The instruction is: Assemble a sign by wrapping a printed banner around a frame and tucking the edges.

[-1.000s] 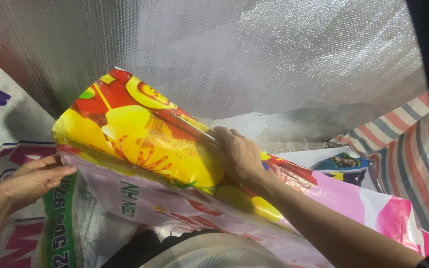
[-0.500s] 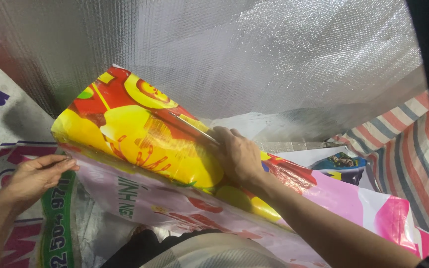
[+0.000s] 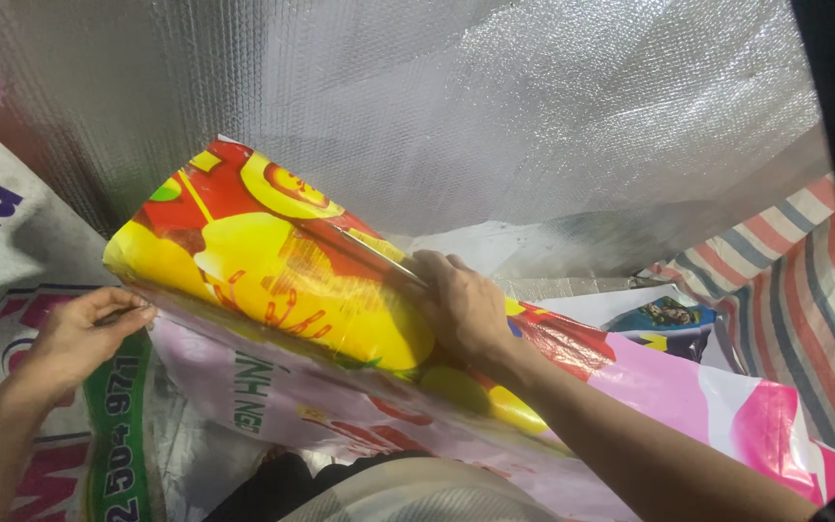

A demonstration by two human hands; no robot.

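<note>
Right hand [image 3: 461,307] is flat on the glossy printed sheet [image 3: 282,280], fingers spread and pressing down along a raised fold — not gripping, just palm and fingers on the yellow-and-red surface. Left hand [image 3: 77,333] sits at the sheet's left edge, fingertips pinched closed on the rim. The sheet lies across the person's lap, silver bubble foil [image 3: 495,106] behind it — a striped tarp [image 3: 785,280] off to the right.

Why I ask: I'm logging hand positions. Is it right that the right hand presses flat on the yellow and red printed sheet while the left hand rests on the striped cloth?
Not quite. In the head view the right hand does press on the printed sheet, but the left hand pinches that sheet's left edge; the striped cloth lies untouched at the right.
</note>
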